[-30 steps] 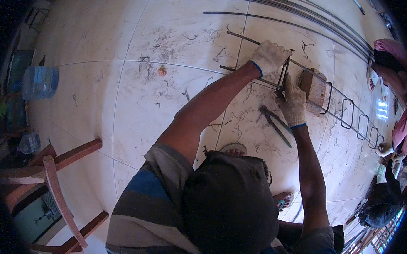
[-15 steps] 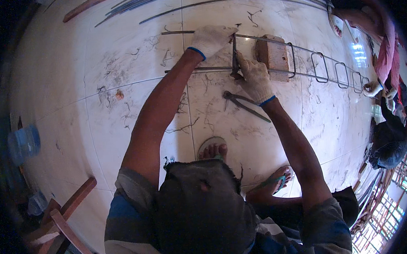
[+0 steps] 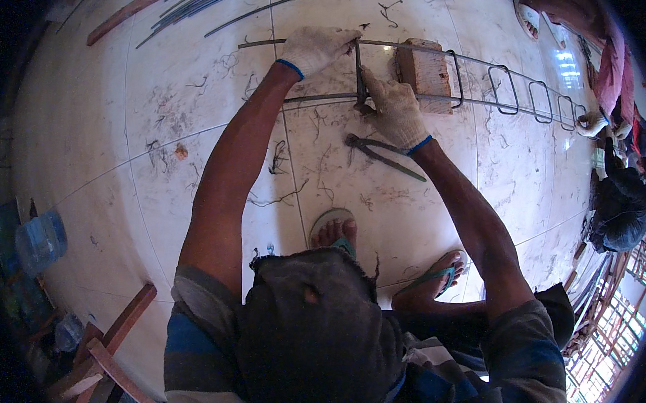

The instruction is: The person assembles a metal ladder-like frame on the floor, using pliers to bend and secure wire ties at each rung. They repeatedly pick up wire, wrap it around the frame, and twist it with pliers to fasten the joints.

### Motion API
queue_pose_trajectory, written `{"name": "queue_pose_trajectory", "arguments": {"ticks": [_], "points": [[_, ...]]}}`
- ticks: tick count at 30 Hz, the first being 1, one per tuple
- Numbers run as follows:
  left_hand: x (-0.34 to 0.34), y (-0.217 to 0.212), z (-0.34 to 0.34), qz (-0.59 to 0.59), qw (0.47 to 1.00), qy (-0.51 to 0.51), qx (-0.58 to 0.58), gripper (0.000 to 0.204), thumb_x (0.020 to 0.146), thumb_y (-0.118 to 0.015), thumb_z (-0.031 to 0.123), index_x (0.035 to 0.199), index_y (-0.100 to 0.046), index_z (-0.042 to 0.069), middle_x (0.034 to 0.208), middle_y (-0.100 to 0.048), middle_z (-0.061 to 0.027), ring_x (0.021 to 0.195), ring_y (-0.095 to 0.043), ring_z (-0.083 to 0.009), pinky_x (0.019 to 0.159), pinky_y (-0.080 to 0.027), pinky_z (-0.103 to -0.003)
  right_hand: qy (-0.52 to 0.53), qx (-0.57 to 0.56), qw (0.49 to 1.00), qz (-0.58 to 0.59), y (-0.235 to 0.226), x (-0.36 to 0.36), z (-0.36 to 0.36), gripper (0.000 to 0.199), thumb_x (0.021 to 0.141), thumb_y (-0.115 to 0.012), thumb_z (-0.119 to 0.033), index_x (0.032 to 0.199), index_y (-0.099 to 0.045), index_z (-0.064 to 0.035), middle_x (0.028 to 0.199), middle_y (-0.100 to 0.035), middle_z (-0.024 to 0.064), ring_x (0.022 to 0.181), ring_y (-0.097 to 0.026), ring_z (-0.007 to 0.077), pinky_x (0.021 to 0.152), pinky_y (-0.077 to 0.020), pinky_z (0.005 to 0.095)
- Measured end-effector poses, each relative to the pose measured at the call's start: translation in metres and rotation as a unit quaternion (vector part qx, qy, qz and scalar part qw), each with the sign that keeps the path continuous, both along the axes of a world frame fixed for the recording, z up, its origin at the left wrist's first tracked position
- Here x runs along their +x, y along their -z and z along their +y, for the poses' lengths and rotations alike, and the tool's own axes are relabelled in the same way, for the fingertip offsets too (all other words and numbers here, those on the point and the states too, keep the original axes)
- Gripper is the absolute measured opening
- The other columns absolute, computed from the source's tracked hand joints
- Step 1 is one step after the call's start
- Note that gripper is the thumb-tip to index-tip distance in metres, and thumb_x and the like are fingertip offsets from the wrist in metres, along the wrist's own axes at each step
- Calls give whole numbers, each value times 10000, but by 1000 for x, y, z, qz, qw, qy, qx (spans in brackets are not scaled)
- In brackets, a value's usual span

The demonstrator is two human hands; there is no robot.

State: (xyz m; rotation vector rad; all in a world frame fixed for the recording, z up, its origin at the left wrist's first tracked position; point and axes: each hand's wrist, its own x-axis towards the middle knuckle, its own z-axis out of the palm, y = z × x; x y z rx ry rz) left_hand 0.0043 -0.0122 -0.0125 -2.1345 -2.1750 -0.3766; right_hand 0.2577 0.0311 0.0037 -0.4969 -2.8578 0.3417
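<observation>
Pale tiled floor (image 3: 82, 133), smudged and strewn with wire scraps, spreads before you. Your left hand (image 3: 318, 50), in a cream knit glove, closes on the dark metal frame of two rods and rectangular loops (image 3: 459, 77), at a loop's upper corner. Your gloved right hand (image 3: 395, 112) touches that loop's lower end; I cannot tell whether it grips. Rightward, the frame crosses a reddish-brown block (image 3: 425, 74). Far left stands a bluish clear plastic jug (image 3: 42, 242), its contents indistinct.
</observation>
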Motion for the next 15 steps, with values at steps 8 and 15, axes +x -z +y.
{"name": "queue_pose_trajectory", "arguments": {"ticks": [8,15], "points": [[-1,13,4,-57,998,-6,8,365,1038,-550,386,1364,-643,253,1128,-753,-101,971,-735,-307,797,-592,-463,-4,19,1000,14,2,2,-1,761,878,-746,-332,1525,-457,-56,1144,-694,141,1036,-658,319,888,-477,452],[-1,7,1,-66,998,5,-19,388,1063,-512,364,1401,-623,211,1280,-713,-91,1032,-716,-333,852,-576,-467,-11,-6,1000,-16,-8,-2,-4,761,866,-742,-283,1527,-444,-50,1157,-690,158,1030,-666,341,866,-491,470]]}}
